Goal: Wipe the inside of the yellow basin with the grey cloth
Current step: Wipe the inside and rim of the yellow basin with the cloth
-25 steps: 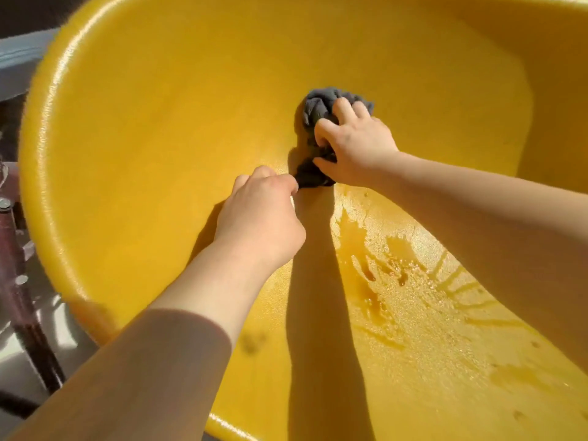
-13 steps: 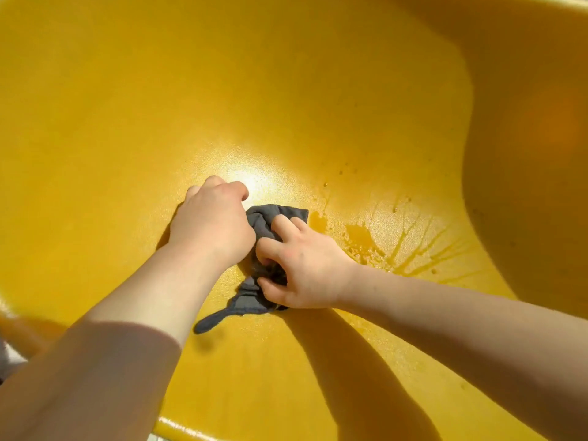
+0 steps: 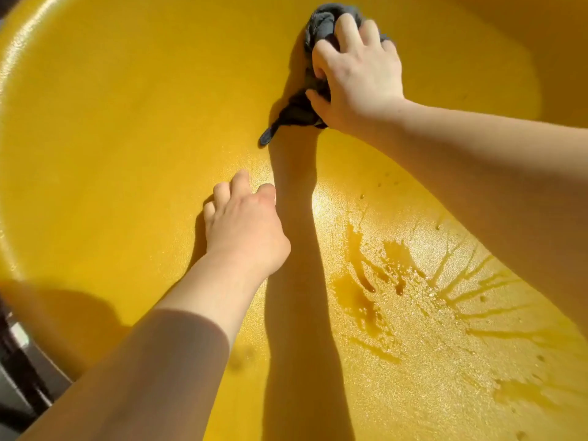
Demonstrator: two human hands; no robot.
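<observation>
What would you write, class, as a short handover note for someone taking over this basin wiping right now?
Right hand: clamped on the bunched cloth, pressing it against the far inner wall of the basin; a cloth tail hangs out below the hand.
Left hand: empty, fingers curled, resting on the basin floor, apart from the cloth.
Done: wiping is under way on the far wall.
Left: splashes and streaks of water sit on the near floor by the right forearm, not yet wiped. How much of the rest is already wiped cannot be told.
</observation>
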